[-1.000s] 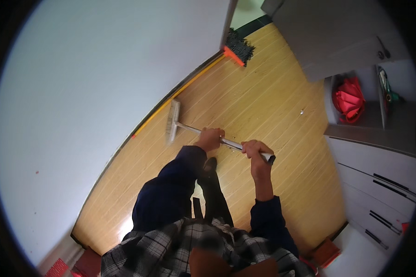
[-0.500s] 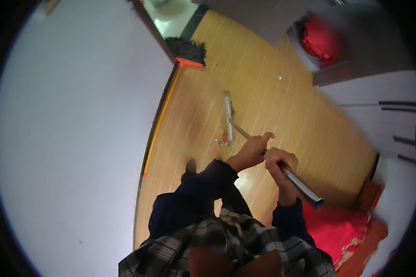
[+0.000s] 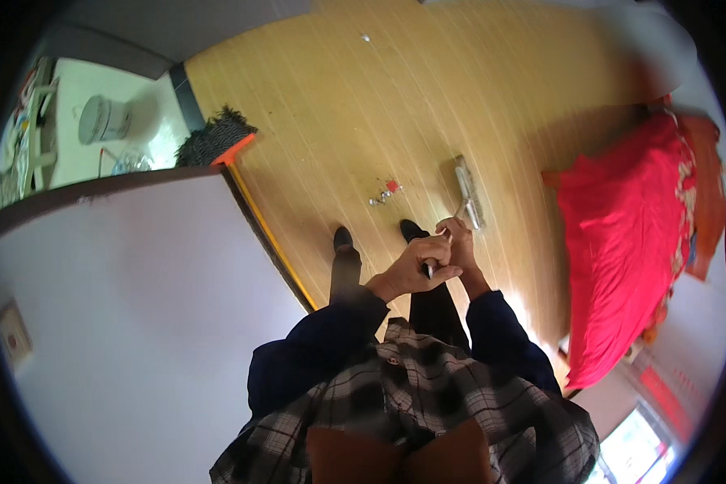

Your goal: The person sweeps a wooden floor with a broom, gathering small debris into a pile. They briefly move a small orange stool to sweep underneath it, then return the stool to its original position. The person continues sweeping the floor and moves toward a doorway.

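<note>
Both my hands are wrapped round the handle of a long-handled broom. My left hand (image 3: 410,270) is closed near the handle's top end, which pokes out beside its fingers. Just beyond and to the right, my right hand (image 3: 460,246) grips the handle lower down. The broom (image 3: 466,192) has a narrow pale head that rests on the wooden floor, ahead of my right hand. To the left of that head lies a small heap of litter (image 3: 385,192), with a red scrap and several whitish bits. Most of the handle is hidden by my hands.
A dark shaggy mop (image 3: 216,139) with an orange base and yellow pole lies along the white wall (image 3: 153,274) at left. Past a doorway stands a grey bucket (image 3: 103,119). A bed with a red cover (image 3: 621,250) is at right. One white scrap (image 3: 366,38) lies far off.
My view has turned to the right. My hands have traded places on the handle: the left is now at its top end, the right lower. The broom head is now right of the litter.
</note>
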Available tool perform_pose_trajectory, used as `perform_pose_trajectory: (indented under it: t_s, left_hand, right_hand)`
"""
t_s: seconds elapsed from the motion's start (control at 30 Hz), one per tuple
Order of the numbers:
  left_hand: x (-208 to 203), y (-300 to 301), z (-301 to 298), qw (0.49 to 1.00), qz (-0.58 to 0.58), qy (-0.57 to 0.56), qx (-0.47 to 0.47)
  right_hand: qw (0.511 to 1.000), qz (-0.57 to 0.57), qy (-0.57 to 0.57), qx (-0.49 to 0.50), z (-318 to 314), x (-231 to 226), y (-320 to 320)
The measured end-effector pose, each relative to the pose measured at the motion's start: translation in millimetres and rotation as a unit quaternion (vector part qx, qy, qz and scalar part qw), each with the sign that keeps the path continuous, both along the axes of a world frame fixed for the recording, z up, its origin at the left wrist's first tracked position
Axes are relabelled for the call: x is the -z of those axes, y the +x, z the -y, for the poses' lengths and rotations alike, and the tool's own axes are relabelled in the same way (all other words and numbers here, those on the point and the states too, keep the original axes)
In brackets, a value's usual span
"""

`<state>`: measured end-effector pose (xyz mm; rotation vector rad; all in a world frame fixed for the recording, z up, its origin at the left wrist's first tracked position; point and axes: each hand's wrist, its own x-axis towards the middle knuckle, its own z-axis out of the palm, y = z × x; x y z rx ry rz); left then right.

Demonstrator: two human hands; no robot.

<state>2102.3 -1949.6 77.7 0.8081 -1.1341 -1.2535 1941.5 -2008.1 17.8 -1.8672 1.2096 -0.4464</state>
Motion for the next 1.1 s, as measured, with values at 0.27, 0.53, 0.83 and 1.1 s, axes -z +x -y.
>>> perform_pose_trajectory:
  t_s: [0.27,0.53,0.83,1.1]
  left_hand:
    - [-45,136,-23,0.961,0.216,-0.018,0.173]
    - [-129,149,4,0.931,0.282,-0.072,0.221]
    - [-104,106,-44,0.983,0.139,-0.002,0.117]
    - [-127,105,40,0.938,0.311,0.038,0.15]
  right_hand:
    - [0.983,0.16,-0.071,0.056,-66,96,133]
    - [0.959,0.243,0.041,0.14,-50,6,210]
    - [0.973,0.126,-0.057,0.182,-104,5,131]
    - [0.954,0.274,0.081,0.094,-13,-35,162]
